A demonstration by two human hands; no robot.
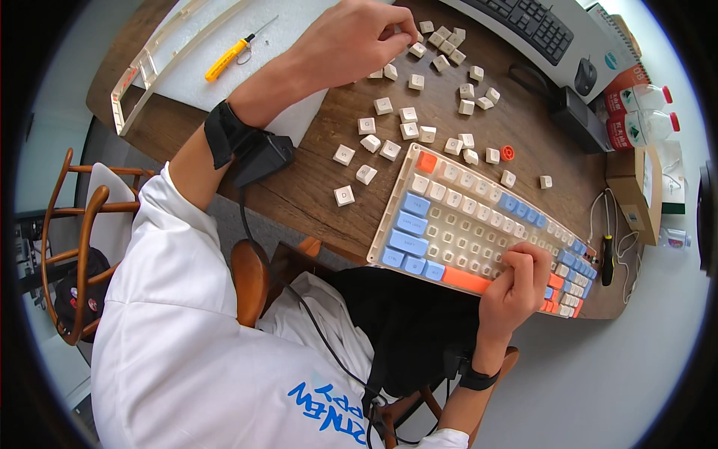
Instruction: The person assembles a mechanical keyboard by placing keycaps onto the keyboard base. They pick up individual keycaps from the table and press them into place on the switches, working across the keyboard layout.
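Observation:
A keyboard (458, 233) with white, blue and orange keycaps lies slanted near the table's front edge. Its middle rows show several bare switch positions. My right hand (517, 286) is over its lower right part, fingers curled together; whatever is in them is hidden. Reaching across to the far side, my left hand (366, 39) has its fingers bent in a pinch beside a loose white keycap (417, 49). I cannot make out what that pinch holds. More white keycaps (407, 114) are scattered between the left hand and the keyboard, some upright, some tipped.
A yellow screwdriver (228, 58) and a pale frame (139, 82) lie on a white foam sheet (299, 118) at left. At right are a round orange piece (507, 153), bottles (637, 129), a cardboard box (634, 187) and a black-handled screwdriver (607, 260). A boxed keyboard picture (535, 30) is behind.

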